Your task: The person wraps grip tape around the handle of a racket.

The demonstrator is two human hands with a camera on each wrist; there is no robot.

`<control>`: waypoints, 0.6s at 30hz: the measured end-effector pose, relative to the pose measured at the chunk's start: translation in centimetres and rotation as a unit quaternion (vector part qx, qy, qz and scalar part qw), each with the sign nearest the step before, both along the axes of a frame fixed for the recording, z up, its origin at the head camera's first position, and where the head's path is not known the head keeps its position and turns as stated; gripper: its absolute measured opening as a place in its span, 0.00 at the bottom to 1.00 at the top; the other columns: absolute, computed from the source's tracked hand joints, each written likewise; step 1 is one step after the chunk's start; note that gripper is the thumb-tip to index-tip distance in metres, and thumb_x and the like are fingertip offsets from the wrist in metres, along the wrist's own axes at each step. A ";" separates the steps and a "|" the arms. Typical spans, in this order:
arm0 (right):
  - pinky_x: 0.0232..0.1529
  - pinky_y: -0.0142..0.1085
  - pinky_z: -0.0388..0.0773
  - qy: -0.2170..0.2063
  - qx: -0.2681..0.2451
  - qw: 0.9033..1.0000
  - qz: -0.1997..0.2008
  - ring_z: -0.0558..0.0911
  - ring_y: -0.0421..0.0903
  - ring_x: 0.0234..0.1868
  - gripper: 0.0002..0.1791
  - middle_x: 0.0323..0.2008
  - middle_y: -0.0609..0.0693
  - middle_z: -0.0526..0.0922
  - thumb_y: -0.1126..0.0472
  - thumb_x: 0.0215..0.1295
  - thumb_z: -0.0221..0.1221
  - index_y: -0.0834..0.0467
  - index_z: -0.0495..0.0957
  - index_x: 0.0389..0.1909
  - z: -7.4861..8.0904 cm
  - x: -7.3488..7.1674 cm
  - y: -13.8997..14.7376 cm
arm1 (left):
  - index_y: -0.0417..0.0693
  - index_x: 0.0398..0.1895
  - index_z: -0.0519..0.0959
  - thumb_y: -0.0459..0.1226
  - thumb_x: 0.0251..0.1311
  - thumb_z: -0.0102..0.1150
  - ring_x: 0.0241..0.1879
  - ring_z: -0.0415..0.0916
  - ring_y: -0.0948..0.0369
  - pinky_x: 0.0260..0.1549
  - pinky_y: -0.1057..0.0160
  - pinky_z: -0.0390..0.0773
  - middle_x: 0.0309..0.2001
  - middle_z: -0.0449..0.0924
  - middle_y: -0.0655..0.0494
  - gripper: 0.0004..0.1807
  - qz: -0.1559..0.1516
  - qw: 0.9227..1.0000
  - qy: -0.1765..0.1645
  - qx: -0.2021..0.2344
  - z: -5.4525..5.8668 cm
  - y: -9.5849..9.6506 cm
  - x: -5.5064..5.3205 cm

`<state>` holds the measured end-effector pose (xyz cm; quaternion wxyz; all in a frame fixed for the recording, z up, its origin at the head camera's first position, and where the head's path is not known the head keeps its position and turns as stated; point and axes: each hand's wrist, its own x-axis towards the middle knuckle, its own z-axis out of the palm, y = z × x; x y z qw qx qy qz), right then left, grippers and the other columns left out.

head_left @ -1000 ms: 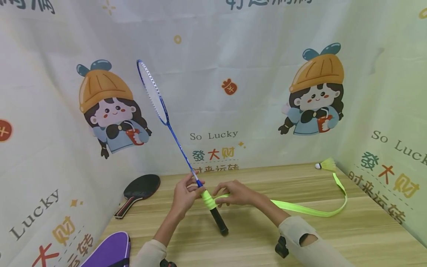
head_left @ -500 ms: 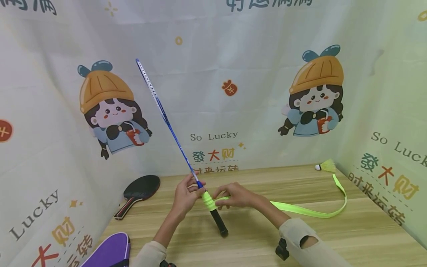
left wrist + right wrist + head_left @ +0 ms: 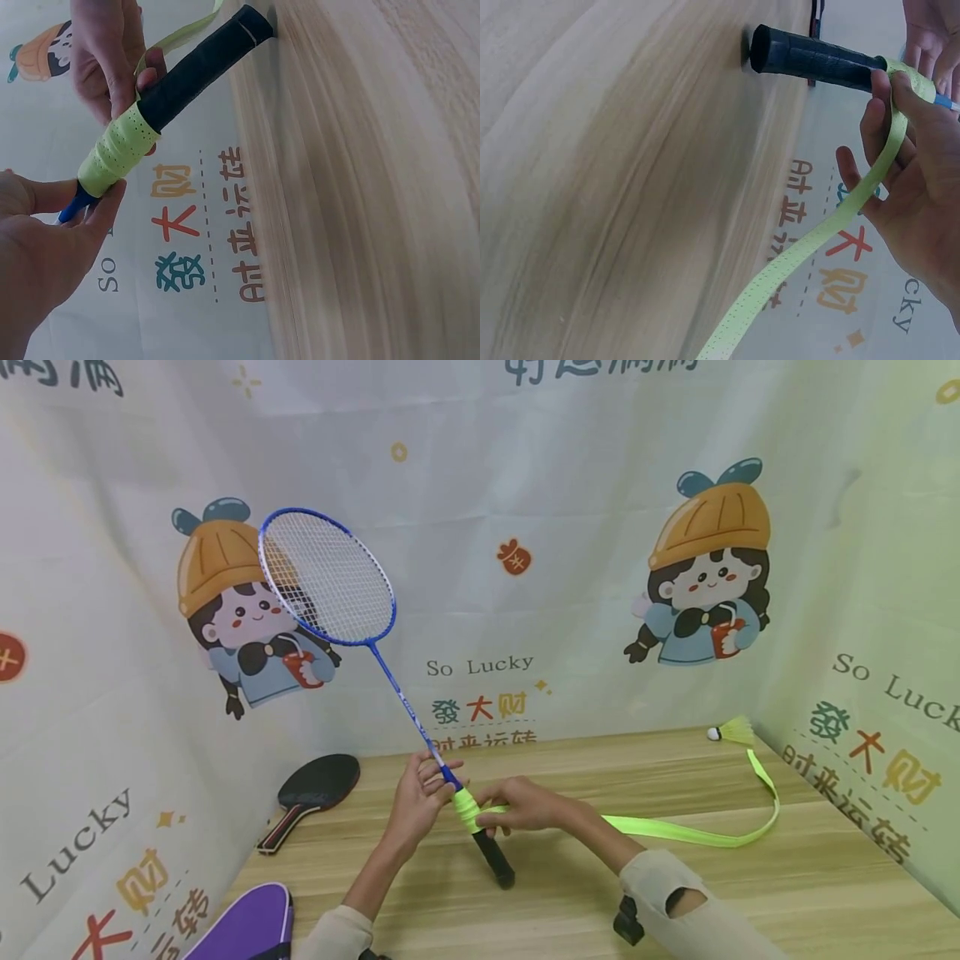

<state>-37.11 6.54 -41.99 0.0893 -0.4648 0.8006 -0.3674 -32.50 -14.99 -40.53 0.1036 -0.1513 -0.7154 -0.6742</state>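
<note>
A blue and white badminton racket (image 3: 330,577) leans up and to the left, its black handle end (image 3: 493,858) close over the table. Bright yellow-green overgrip tape (image 3: 118,148), perforated, is wound round the upper part of the handle. My left hand (image 3: 420,797) pinches the racket at the blue cone just above the wrapping. With thumb and fingers my right hand (image 3: 525,806) pinches the tape right beside the handle. From there the loose length of tape (image 3: 780,270) runs past the palm and trails across the table to the right.
On the left of the wooden table (image 3: 570,902) lies a black table tennis bat (image 3: 318,781). A purple case (image 3: 247,922) is at the near left edge. A yellow shuttlecock (image 3: 731,731) lies at the back right, by the tape's end. Printed cloth walls surround the table.
The racket has turned about its shaft: its head went from a narrow angle to edge-on, and now its strings face the view. My right hand has shifted slightly down and left along the handle.
</note>
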 end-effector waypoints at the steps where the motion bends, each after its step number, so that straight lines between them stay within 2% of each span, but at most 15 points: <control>1: 0.29 0.39 0.85 -0.001 -0.002 1.000 -0.004 0.86 0.47 0.25 0.11 0.27 0.51 0.89 0.60 0.75 0.62 0.60 0.82 0.52 0.0 0.1 -0.1 | 0.35 0.69 0.63 0.18 0.68 0.53 0.56 0.82 0.38 0.47 0.63 0.85 0.63 0.78 0.32 0.28 0.006 1.000 0.003 -0.006 -0.1 0.0 0.0; 4: 0.26 0.33 0.81 -0.004 -0.010 1.000 -0.022 0.87 0.60 0.27 0.10 0.24 0.47 0.88 0.59 0.73 0.65 0.61 0.79 0.48 -0.1 0.3 -0.2 | 0.36 0.74 0.63 0.20 0.68 0.54 0.57 0.81 0.39 0.46 0.62 0.85 0.63 0.79 0.34 0.31 0.022 0.999 0.008 -0.030 -0.3 -0.1 0.1; 6: 0.25 0.31 0.80 -0.007 -0.013 0.999 -0.035 0.87 0.63 0.28 0.10 0.22 0.47 0.87 0.59 0.71 0.66 0.60 0.77 0.45 -0.1 0.5 -0.2 | 0.39 0.78 0.62 0.22 0.69 0.56 0.56 0.82 0.40 0.45 0.59 0.86 0.61 0.80 0.35 0.35 0.025 0.999 0.010 -0.040 -0.4 0.0 0.2; 10: 0.24 0.30 0.80 0.004 -0.017 0.998 -0.056 0.87 0.59 0.27 0.13 0.22 0.46 0.87 0.56 0.69 0.69 0.56 0.76 0.41 -0.3 0.6 -0.3 | 0.44 0.80 0.60 0.28 0.69 0.63 0.51 0.86 0.46 0.42 0.55 0.87 0.56 0.84 0.38 0.38 0.041 0.998 0.008 -0.055 -0.4 0.4 0.2; 15: 0.24 0.29 0.78 0.047 -0.017 0.996 -0.075 0.85 0.42 0.22 0.18 0.26 0.40 0.83 0.50 0.61 0.75 0.52 0.75 0.39 -0.5 0.6 -0.9 | 0.46 0.70 0.70 0.30 0.64 0.70 0.41 0.88 0.54 0.31 0.65 0.81 0.49 0.88 0.42 0.32 0.077 0.995 0.019 -0.058 -0.5 1.1 0.1; 18: 0.25 0.29 0.78 0.055 -0.014 0.996 -0.071 0.84 0.38 0.22 0.19 0.28 0.40 0.81 0.49 0.60 0.75 0.52 0.76 0.39 -0.4 0.7 -0.9 | 0.45 0.65 0.73 0.28 0.62 0.71 0.39 0.88 0.53 0.28 0.69 0.78 0.45 0.89 0.44 0.29 0.090 0.994 0.037 -0.058 -0.5 1.3 0.1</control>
